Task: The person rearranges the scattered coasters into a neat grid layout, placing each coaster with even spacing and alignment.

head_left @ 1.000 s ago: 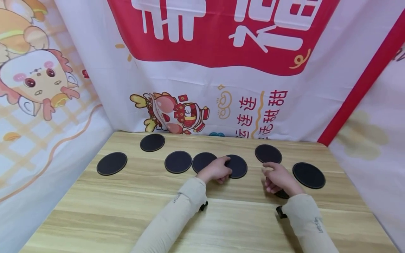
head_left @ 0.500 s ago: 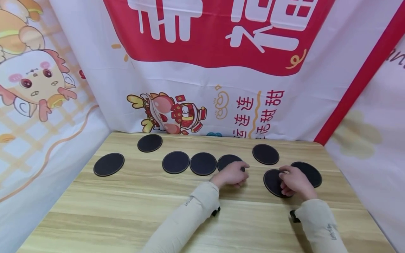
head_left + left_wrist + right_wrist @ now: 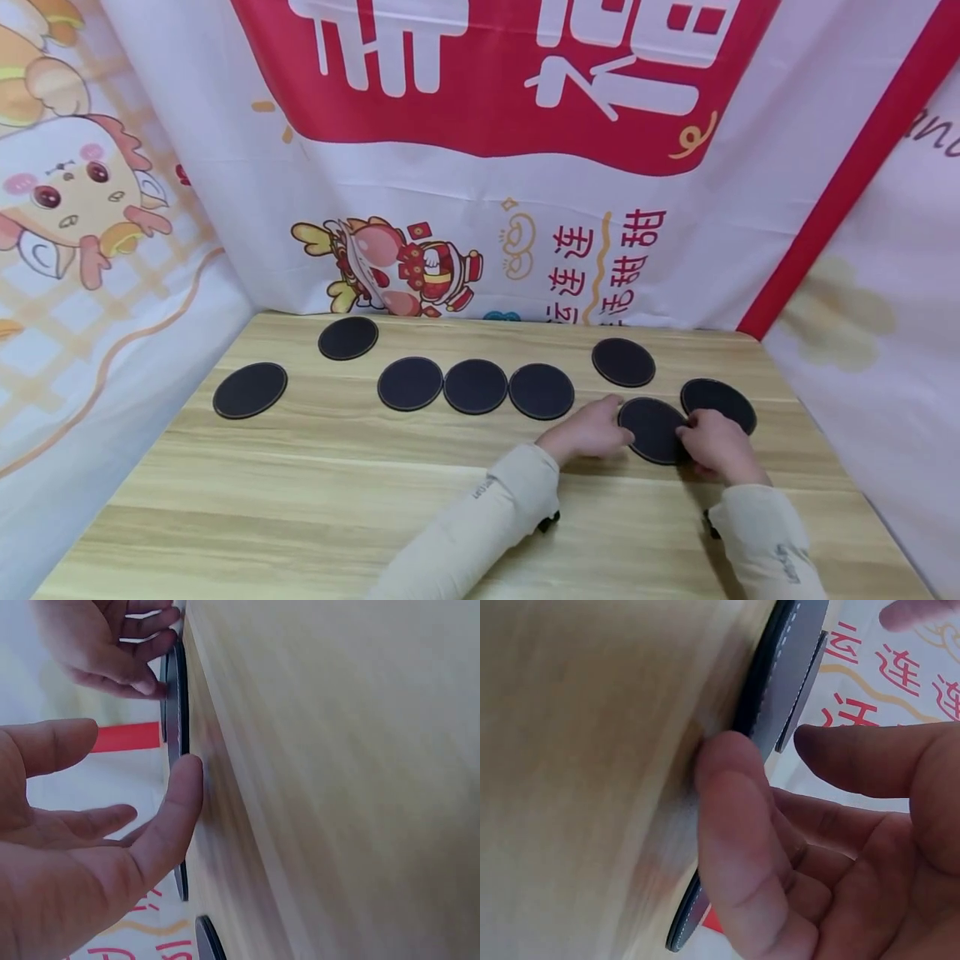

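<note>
You are flanking the round black stitched coaster (image 3: 651, 431), which is lying just right of your left hand (image 3: 590, 428) and just left of your right hand (image 3: 718, 443), digits standing apart on both.

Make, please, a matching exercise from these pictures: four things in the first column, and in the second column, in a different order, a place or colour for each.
Column one
1. Left hand
2. Right hand
3. Left sleeve
4. Tabletop

Column two
A. Pale beige, with small dark lettering
B. At the right side of the dark disc that lies between the hands
C. Light wood colour, with visible grain
D. At the left side of that same disc

Right pairs: 1-D, 2-B, 3-A, 4-C
</note>
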A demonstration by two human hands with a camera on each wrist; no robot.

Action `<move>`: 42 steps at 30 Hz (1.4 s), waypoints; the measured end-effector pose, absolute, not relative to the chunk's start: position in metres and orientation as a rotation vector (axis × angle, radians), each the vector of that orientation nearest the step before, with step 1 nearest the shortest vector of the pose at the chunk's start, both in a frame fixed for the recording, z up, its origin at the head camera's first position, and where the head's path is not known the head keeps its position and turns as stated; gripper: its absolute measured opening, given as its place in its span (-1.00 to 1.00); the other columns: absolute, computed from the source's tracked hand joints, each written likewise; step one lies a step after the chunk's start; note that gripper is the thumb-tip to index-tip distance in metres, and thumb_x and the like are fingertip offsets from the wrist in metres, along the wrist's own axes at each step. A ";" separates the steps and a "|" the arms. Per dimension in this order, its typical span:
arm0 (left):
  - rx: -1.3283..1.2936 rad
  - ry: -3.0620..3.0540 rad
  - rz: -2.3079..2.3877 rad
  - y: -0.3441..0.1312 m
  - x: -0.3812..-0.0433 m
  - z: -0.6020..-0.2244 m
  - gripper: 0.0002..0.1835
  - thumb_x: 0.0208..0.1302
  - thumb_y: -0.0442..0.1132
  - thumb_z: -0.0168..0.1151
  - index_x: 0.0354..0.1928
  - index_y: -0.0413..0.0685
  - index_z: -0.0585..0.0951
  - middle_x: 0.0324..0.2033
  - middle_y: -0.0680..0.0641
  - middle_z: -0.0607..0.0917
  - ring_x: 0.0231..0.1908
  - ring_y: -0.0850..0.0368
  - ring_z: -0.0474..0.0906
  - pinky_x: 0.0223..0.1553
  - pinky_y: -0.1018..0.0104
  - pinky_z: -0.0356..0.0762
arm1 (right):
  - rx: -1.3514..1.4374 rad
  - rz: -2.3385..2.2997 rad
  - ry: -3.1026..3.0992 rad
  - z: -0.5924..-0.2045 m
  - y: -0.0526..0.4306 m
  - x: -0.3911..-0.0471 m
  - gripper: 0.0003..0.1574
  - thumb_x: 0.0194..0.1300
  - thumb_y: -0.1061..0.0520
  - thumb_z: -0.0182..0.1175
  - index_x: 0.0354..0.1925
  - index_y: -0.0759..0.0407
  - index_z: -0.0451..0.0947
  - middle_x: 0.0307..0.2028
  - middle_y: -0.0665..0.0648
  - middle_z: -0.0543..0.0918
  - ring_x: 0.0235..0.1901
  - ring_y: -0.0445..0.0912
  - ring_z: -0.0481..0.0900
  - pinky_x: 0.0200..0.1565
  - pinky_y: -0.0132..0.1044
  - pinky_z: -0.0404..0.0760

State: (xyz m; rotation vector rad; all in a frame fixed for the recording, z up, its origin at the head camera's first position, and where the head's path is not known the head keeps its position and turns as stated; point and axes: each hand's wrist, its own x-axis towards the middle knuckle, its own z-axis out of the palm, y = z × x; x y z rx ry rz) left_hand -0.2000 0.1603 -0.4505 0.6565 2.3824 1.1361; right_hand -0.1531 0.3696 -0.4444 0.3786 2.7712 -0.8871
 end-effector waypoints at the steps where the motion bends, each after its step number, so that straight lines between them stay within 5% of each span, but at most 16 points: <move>1: 0.653 2.392 1.136 0.163 -0.200 -0.451 -0.31 0.32 -0.22 0.30 0.47 -0.14 0.34 0.18 -0.10 0.61 -0.04 0.21 0.58 0.06 0.42 0.46 | 0.382 -0.895 2.771 -0.444 0.369 -0.153 -0.62 0.46 0.16 0.06 0.00 0.50 0.49 -0.37 0.29 0.59 -0.66 -0.02 0.57 -0.57 -0.19 0.63; 5: 0.584 2.405 1.182 0.168 -0.197 -0.451 -0.31 0.30 -0.21 0.31 0.45 -0.14 0.37 0.27 -0.09 0.55 0.16 0.22 0.47 0.20 0.40 0.36 | 0.370 -0.945 2.749 -0.444 0.366 -0.153 -0.62 0.45 0.17 0.08 0.01 0.52 0.47 -0.34 0.31 0.58 -0.64 -0.02 0.58 -0.56 -0.18 0.64; 14: 0.278 2.150 1.579 0.172 -0.194 -0.452 -0.34 0.22 -0.39 0.28 0.40 -0.24 0.41 0.01 -0.14 0.68 -0.43 0.13 0.54 -0.41 0.33 0.54 | 0.422 -1.116 2.635 -0.446 0.368 -0.151 -0.50 0.48 0.19 0.07 0.23 0.46 0.23 -0.12 0.47 0.48 -0.56 0.04 0.59 -0.52 -0.13 0.67; 22: 0.122 2.036 1.892 0.167 -0.203 -0.453 -0.38 0.18 -0.51 0.17 0.35 -0.37 0.44 -0.06 -0.15 0.65 -0.37 -0.04 0.63 -0.27 0.09 0.69 | 0.364 -1.277 2.661 -0.453 0.357 -0.165 -0.34 0.51 0.15 0.04 0.37 0.38 0.02 0.16 0.64 0.30 -0.56 0.03 0.62 -0.51 -0.10 0.68; 25: 0.119 2.074 1.936 0.163 -0.211 -0.451 -0.43 0.13 -0.54 0.17 0.26 -0.33 0.55 -0.20 -0.06 0.66 -0.41 0.05 0.60 -0.37 0.21 0.66 | 0.372 -1.388 2.623 -0.454 0.351 -0.174 -0.33 0.52 0.14 0.04 0.40 0.34 0.01 0.06 0.59 0.41 -0.57 0.00 0.61 -0.50 -0.12 0.69; 30: 0.134 2.122 2.044 0.153 -0.230 -0.450 -0.46 0.04 -0.64 0.14 0.15 -0.30 0.63 -0.33 -0.07 0.64 -0.47 0.20 0.52 -0.42 0.33 0.63 | 0.339 -1.649 2.434 -0.455 0.341 -0.193 -0.27 0.55 0.15 0.05 0.45 0.34 -0.06 -0.47 0.24 0.52 -0.61 -0.09 0.52 -0.52 -0.22 0.63; 37: 0.135 2.217 1.978 0.139 -0.244 -0.448 -0.37 0.10 -0.65 0.21 0.25 -0.11 0.56 -0.41 -0.02 0.52 -0.54 0.18 0.49 -0.45 0.32 0.63 | 0.234 -1.800 2.130 -0.461 0.336 -0.218 -0.03 0.55 0.17 0.05 0.59 0.28 -0.33 -0.42 0.14 0.46 -0.58 -0.15 0.43 -0.49 -0.30 0.55; 42: 0.160 2.235 1.927 0.134 -0.245 -0.449 -0.37 0.10 -0.65 0.23 0.25 -0.12 0.56 -0.43 -0.04 0.54 -0.52 -0.02 0.60 -0.47 0.28 0.64 | 0.211 -1.758 2.067 -0.464 0.336 -0.222 0.03 0.57 0.16 0.02 0.57 0.30 -0.48 -0.40 0.14 0.47 -0.58 -0.16 0.44 -0.48 -0.30 0.54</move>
